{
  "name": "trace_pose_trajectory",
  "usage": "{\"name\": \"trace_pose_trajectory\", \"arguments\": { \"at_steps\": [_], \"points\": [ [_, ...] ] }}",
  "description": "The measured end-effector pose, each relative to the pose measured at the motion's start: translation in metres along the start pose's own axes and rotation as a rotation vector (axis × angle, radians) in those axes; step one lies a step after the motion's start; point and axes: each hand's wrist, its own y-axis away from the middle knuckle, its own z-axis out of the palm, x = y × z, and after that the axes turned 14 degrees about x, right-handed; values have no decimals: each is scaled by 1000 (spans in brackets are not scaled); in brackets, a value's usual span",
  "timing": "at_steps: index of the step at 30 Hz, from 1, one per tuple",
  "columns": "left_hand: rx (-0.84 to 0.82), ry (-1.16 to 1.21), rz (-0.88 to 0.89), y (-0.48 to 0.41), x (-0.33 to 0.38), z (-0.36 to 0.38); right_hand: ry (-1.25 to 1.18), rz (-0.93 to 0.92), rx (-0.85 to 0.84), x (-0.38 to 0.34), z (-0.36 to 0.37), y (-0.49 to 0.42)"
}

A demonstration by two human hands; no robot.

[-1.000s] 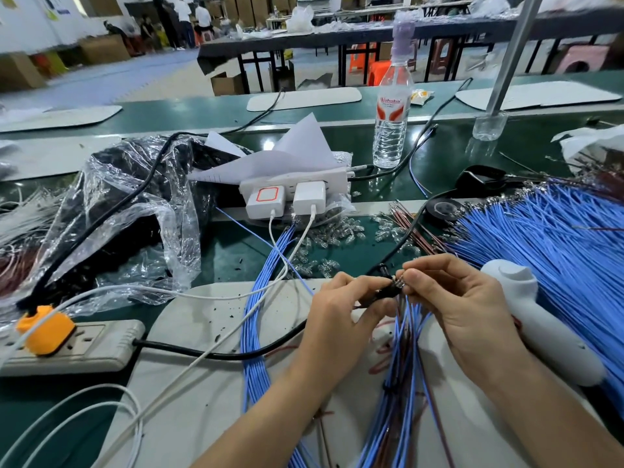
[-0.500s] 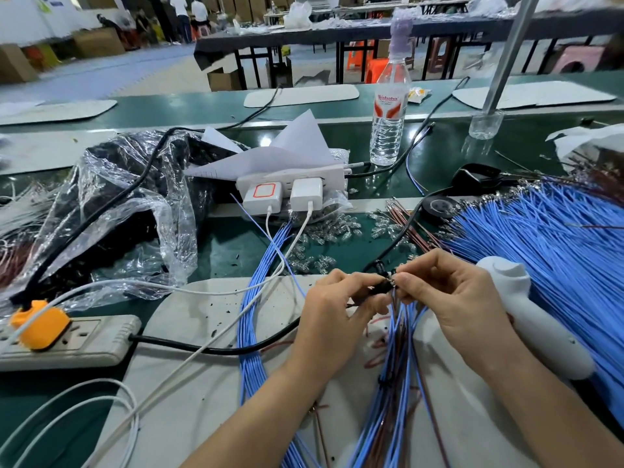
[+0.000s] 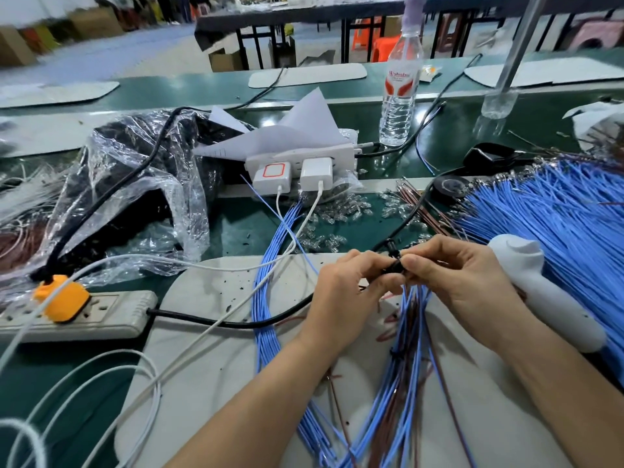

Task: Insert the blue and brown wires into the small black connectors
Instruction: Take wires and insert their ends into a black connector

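Black connector (image 3: pixel 393 265) sits at 4 o'clock from centre, over the bench (image 3: pixel 236 231). The left hand (image 3: pixel 341 292) grips it and the right hand (image 3: pixel 466 282) pinches at its mouth, fingertips together. The terminal visible 1 second ago is now hidden, so it is probably seating.

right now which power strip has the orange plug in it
The beige strip at the near left, with the orange plug in its end; the white strip farther back holds white chargers.
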Motion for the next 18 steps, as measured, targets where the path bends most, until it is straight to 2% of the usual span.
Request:
{"name": "trace_pose_trajectory", "arguments": {
  "at_steps": [4,9,18],
  "points": [
    [52,26,-27,1,-1,-1,-53,34,-63,-2,2,0],
    [62,7,-35,1,4,1,-67,10,-40,-6,4,4],
    [59,-19,91,2,8,-1,-130,55,-100,-14,-2,4]
  ]
}}
